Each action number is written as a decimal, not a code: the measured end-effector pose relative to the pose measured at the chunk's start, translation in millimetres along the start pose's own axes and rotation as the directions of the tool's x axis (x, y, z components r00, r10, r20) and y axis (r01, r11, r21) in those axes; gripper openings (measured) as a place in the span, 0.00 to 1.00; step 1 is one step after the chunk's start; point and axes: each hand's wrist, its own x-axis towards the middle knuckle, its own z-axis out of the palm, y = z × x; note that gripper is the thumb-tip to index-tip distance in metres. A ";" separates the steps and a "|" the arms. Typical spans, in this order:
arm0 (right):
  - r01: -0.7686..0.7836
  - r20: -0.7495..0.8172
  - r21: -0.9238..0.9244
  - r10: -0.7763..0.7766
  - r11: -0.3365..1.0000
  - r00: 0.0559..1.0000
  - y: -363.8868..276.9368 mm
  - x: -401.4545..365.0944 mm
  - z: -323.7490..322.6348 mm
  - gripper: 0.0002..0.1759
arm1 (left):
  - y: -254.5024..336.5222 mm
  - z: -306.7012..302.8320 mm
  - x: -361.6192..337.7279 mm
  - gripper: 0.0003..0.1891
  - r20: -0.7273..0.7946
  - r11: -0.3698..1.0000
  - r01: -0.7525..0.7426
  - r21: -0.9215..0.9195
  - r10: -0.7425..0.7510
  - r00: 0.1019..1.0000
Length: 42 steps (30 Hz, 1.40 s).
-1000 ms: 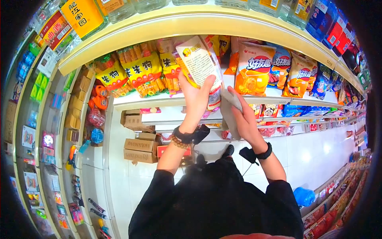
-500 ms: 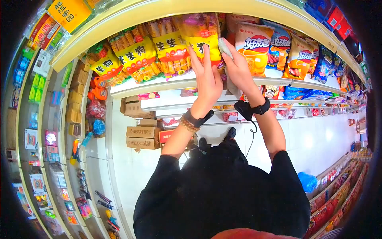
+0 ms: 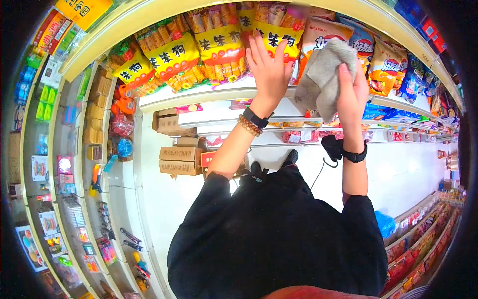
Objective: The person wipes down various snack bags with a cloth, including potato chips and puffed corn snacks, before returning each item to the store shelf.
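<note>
Two bare hands are raised to a snack shelf in the head view, the only feed I get from here. The left hand (image 3: 269,70) is spread open with its fingers apart. I see it laid flat against the front of a yellow plastic snack bag with black characters (image 3: 273,34), touching it but not closed around it. That bag stands upright on the cream-coloured shelf board (image 3: 199,95), at the right end of a row of matching yellow snack bags (image 3: 172,57). On the left wrist I can make out a black strap band (image 3: 255,118) and just below it a brown bead bracelet (image 3: 247,126).

The right hand (image 3: 351,92) is clenched on a crumpled grey fabric cloth (image 3: 323,74). It holds the cloth bunched up in front of the orange crisp packets (image 3: 383,70), just right of the yellow bag. I cannot tell whether the cloth touches the packets. A black wrist-mounted device (image 3: 343,152) sits on the right wrist.

Lower down on the left, brown cardboard boxes (image 3: 179,160) are stacked on the white tiled floor (image 3: 398,184). A blue plastic bag (image 3: 383,223) lies on the floor near the right elbow.
</note>
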 end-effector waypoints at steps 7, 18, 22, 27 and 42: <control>-0.102 0.049 -0.022 0.103 0.995 0.993 16.0 -12.6 -3.3 0.20 | -1.1 -7.1 -1.9 0.35 -0.033 0.997 0.006 -0.078 -0.009 0.999; -0.193 0.108 0.085 0.183 0.978 0.977 16.4 -23.6 11.4 0.20 | 7.2 -14.1 -2.2 0.35 -0.041 0.997 0.082 -0.002 -0.082 0.996; -0.194 0.118 0.106 0.181 0.975 0.976 23.0 -24.3 14.2 0.20 | 1.9 -18.4 -6.4 0.34 0.000 0.999 0.000 0.040 0.000 1.000; -0.191 0.168 0.082 0.175 0.978 0.970 21.2 -23.6 23.0 0.20 | -21.4 -38.3 -6.8 0.34 0.030 0.998 0.030 0.061 -0.032 0.999; -0.180 0.234 0.071 0.159 0.981 0.959 22.5 -30.9 37.3 0.21 | -83.9 -45.7 9.3 0.47 -0.036 0.941 0.293 0.169 -0.292 0.956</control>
